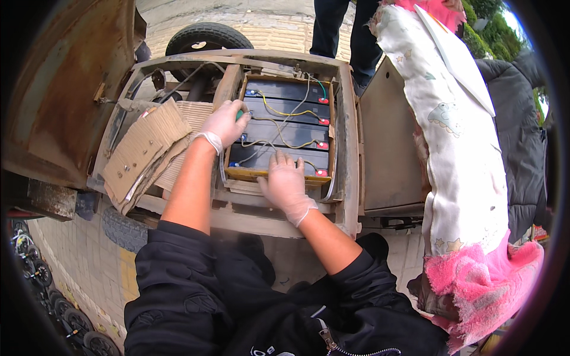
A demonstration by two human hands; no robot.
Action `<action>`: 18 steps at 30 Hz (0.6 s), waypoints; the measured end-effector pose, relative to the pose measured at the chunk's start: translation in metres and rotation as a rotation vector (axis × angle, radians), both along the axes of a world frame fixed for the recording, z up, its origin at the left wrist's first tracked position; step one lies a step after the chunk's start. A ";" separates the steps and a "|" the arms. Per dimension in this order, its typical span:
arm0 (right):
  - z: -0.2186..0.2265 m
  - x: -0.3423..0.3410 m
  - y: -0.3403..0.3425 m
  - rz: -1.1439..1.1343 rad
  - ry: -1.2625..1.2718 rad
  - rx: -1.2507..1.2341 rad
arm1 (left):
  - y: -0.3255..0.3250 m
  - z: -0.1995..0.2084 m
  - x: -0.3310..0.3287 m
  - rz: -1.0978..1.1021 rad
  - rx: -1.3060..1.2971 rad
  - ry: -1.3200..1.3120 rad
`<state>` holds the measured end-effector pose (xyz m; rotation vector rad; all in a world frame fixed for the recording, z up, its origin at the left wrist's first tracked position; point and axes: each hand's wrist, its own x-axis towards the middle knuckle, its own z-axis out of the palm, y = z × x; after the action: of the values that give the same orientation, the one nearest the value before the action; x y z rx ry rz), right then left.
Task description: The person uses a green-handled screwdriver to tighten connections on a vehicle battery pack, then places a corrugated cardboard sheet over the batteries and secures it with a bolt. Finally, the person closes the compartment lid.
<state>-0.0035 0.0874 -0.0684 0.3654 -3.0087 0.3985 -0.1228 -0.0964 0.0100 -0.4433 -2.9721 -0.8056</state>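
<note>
Several black batteries point(284, 126) sit in a row inside a metal battery box, each with a blue and a red terminal. Yellow and grey wires point(297, 114) run between the terminals, and a green wire point(323, 88) leads off at the far right. In a clear glove, my left hand point(224, 126) is closed on a small green-handled tool point(239, 114) over the blue terminals on the left side; its tip is hidden. My right hand point(285, 183), also gloved, lies with fingers stretched over the nearest battery and the box's front rim.
Folded cardboard point(142, 151) with small bolts on it lies left of the batteries in the rusty vehicle frame point(347, 142). An open metal panel point(71, 83) stands at left. A padded seat cover point(454, 130) with pink cloth is at right. Beyond the frame stands another person point(329, 26).
</note>
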 end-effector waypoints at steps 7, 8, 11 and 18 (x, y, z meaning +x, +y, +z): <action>-0.001 -0.001 0.000 0.002 -0.020 0.021 | 0.031 -0.009 -0.002 0.409 0.223 -0.032; 0.000 -0.001 0.001 0.006 -0.016 0.003 | 0.037 -0.011 -0.002 0.446 0.265 0.045; 0.005 0.000 0.001 -0.003 0.012 -0.006 | 0.043 -0.018 -0.002 0.509 0.439 0.084; 0.016 -0.047 -0.026 0.050 0.221 -0.192 | 0.040 -0.026 -0.006 0.478 0.427 0.107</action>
<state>-0.0506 0.0614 -0.0522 0.4372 -2.7234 0.6022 -0.1293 -0.0562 -0.0165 0.2263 -2.5307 -1.2453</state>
